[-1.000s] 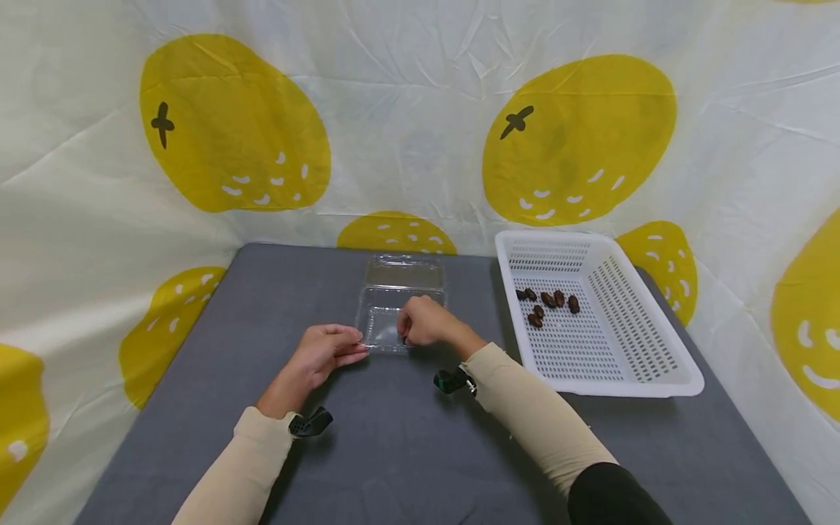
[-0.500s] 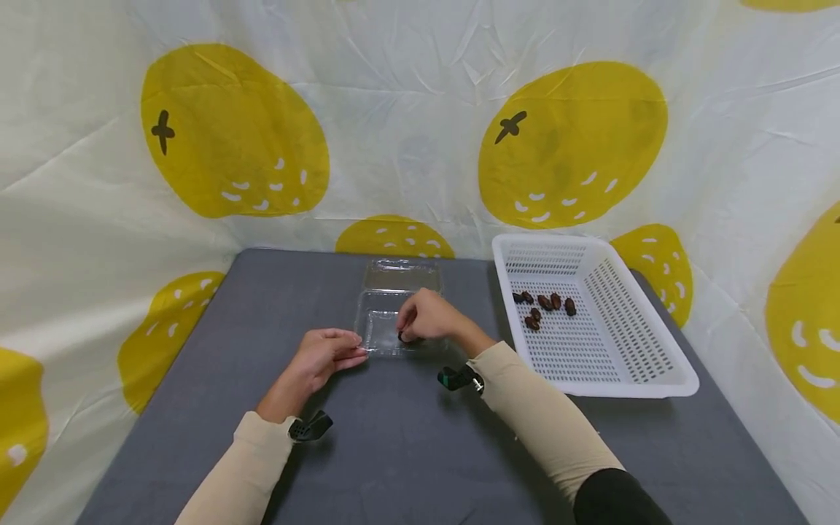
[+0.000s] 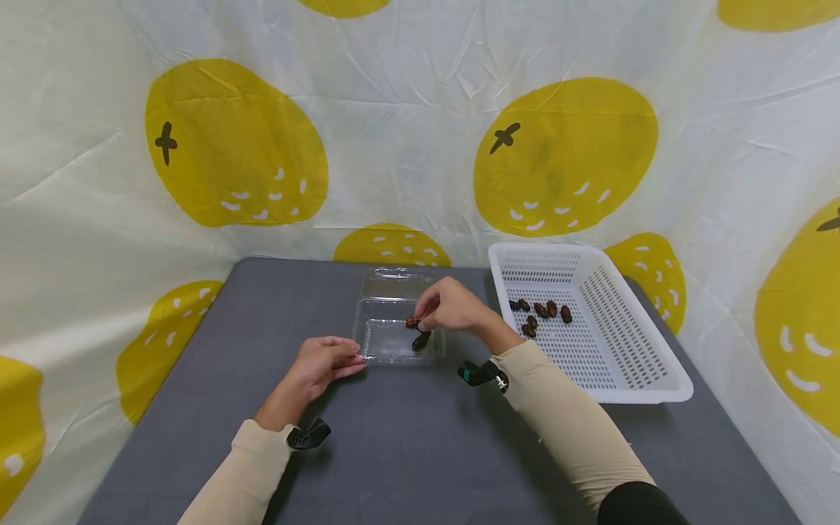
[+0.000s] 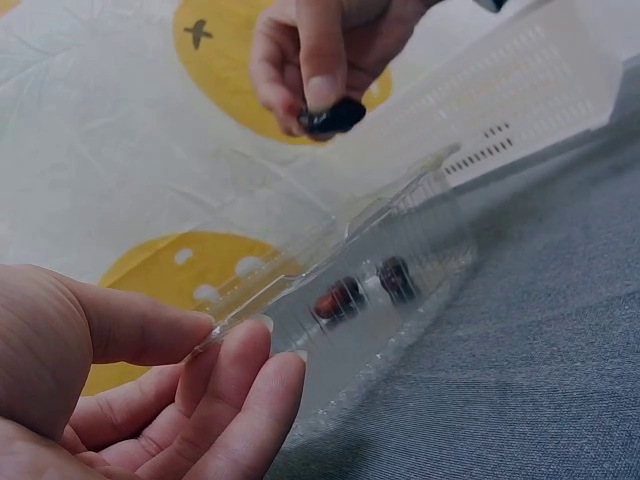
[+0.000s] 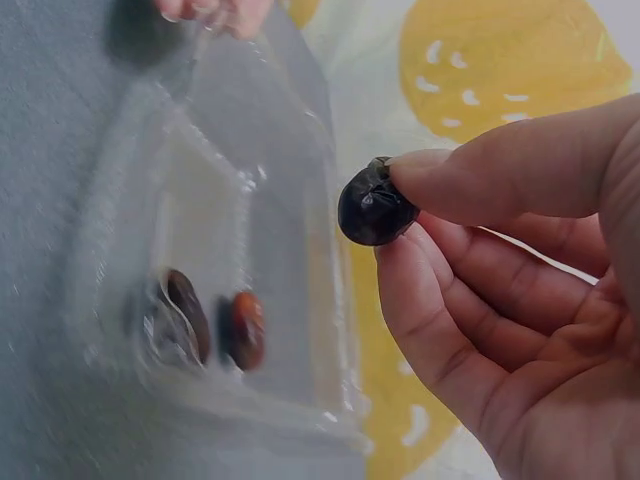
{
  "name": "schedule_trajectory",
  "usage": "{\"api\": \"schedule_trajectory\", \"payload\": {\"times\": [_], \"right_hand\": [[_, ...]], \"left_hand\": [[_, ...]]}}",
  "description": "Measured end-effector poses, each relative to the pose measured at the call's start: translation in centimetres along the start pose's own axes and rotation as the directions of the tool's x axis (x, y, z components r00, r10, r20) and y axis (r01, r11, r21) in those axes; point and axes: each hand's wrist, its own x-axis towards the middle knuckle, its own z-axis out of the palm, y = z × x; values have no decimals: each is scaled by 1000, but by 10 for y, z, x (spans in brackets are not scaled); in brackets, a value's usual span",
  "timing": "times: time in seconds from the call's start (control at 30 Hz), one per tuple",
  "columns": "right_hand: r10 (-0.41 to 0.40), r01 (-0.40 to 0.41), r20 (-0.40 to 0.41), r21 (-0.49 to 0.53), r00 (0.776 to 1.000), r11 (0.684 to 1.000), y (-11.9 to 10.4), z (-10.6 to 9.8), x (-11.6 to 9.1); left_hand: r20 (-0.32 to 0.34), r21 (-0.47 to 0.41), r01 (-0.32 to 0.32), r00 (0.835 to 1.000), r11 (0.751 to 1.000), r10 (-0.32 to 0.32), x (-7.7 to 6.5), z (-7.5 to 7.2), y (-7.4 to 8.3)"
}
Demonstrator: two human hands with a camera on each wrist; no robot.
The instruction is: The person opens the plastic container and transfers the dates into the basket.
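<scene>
In the head view, a clear plastic clamshell container (image 3: 383,339) lies with its lid folded back. My left hand (image 3: 326,362) pinches its near left rim between thumb and fingers, plain in the left wrist view. Above the container's right side, my right hand (image 3: 453,305) pinches a dark, glossy date (image 5: 375,208) between thumb and fingertips, clear of the plastic. Two more dates sit inside at the right end: a reddish-brown date (image 5: 248,330) and a darker date (image 5: 187,315) beside it. The left wrist view shows both through the container's wall.
To the right stands a white perforated basket (image 3: 600,364) with several dates (image 3: 541,310) towards its left side. Grey cloth covers the table (image 3: 394,445). A white curtain (image 3: 400,146) with yellow fruit prints hangs behind.
My right hand has risen from inside the container and shifted slightly right with a date in its fingertips. Dates inside have come into view. My left hand keeps its grip on the rim.
</scene>
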Motion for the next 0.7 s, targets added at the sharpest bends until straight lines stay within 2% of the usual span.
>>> {"api": "schedule_trajectory", "payload": {"times": [0.37, 0.7], "right_hand": [[32, -34, -94, -13, 995, 999, 8, -39, -21], [107, -110, -149, -15, 983, 994, 30, -71, -40]], "left_hand": [[11, -5, 13, 1000, 1000, -13, 0, -2, 1], [7, -12, 18, 1000, 1000, -18, 2, -2, 1]]}}
